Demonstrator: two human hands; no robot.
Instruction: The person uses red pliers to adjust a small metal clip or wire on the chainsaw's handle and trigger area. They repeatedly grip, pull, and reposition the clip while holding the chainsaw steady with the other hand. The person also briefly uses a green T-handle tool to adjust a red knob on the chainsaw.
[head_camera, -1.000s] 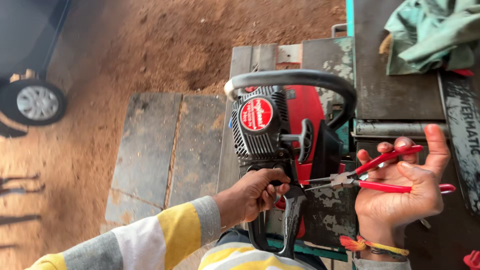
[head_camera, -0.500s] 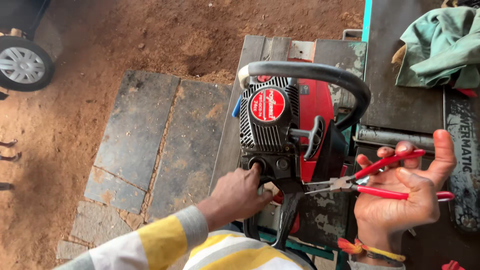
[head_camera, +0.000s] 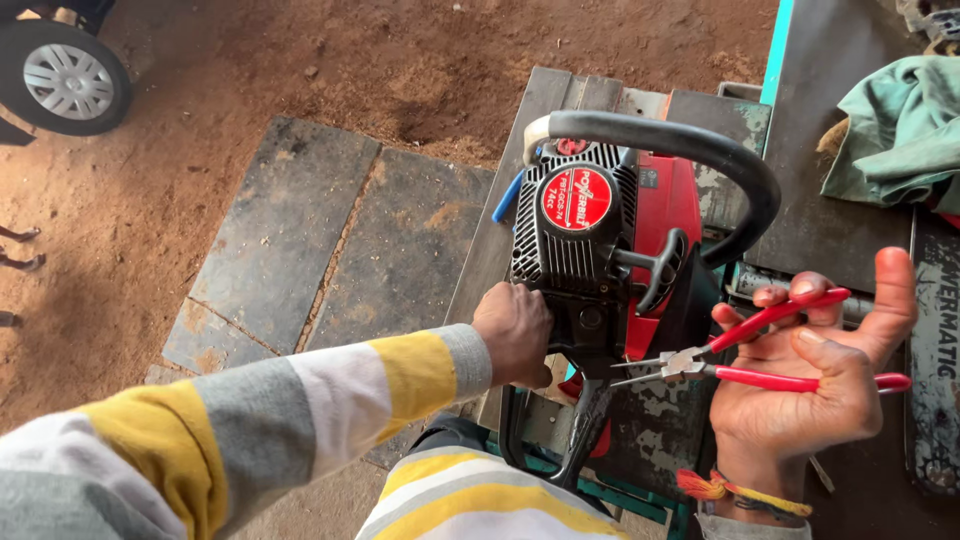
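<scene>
Red-handled needle-nose pliers (head_camera: 740, 360) sit spread in your right hand (head_camera: 810, 400), tips beside the chainsaw body (head_camera: 600, 260) on the bench (head_camera: 850, 220), so keep your left hand (head_camera: 515, 335) gripping its black casing firmly while you steady the tips.

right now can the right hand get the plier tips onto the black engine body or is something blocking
Probably yes. The right hand holds the red-handled pliers with tips aimed at the black engine body, and the gap looks bare. The left hand rests on the opposite side.

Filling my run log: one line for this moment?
left hand: on black-and-red chainsaw engine | right hand: holds red-handled needle-nose pliers, tips open
</scene>
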